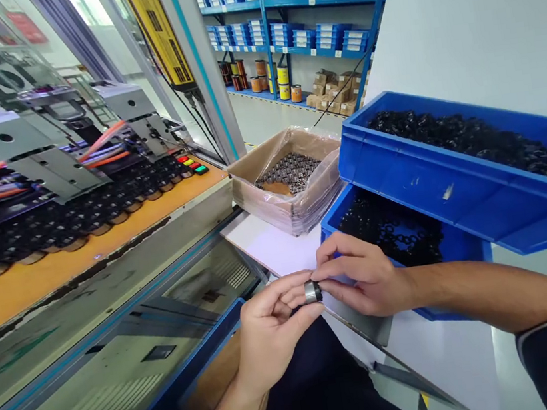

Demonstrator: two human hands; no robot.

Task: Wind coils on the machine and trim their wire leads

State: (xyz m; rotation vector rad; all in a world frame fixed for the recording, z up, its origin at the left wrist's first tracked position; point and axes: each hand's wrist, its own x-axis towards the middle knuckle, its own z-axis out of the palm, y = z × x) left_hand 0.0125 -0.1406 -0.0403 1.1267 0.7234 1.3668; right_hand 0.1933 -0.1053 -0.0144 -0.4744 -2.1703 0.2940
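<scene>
Between the fingers and thumb of my left hand [271, 340] sits a small silvery metal ring [310, 291], its axis tilted sideways. A black plastic piece [318, 291] shows against the ring's right end, partly hidden by fingers. My right hand [364, 277] is closed, its fingertips pinching at that black piece from the right. The two hands meet in front of my body, over the edge of a white table [288, 237].
An open carton [266, 202] lined with clear plastic holds many metal rings. Two blue bins [398, 158] with black plastic parts stand at right, one resting over the other. Left is a machine with an orange worktop [154, 220] carrying rows of black-and-metal parts. Blue shelving [265, 31] stands behind.
</scene>
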